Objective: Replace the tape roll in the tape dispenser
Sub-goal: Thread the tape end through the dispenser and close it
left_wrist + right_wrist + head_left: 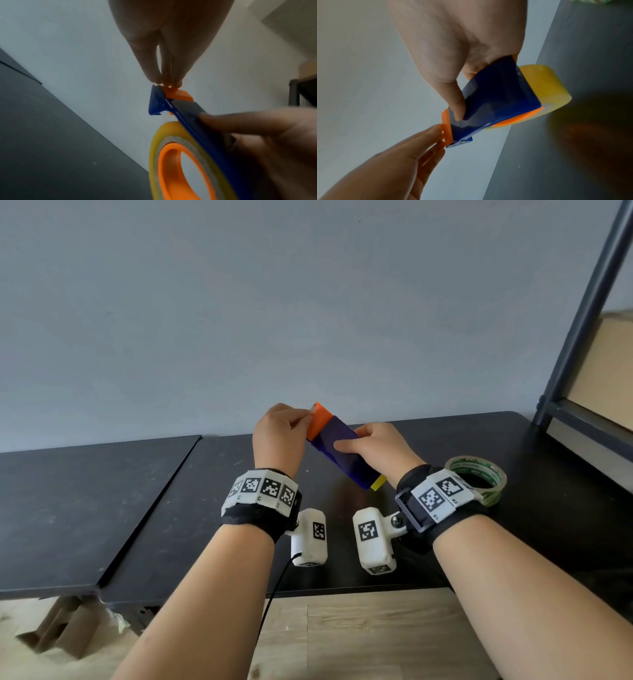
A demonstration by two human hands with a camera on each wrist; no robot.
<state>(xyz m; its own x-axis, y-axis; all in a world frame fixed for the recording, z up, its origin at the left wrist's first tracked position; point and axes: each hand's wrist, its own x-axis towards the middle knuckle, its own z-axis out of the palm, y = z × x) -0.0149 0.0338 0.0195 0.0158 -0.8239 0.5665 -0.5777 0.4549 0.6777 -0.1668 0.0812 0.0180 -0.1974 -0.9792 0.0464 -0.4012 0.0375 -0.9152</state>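
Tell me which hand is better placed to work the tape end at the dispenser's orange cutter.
Left, probably. The left hand already pinches at the orange cutter end, while the right hand grips the blue dispenser.

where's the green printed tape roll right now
In the head view the green printed tape roll lies flat on the black table, just right of the right hand, beyond its wrist, near the shelf frame.
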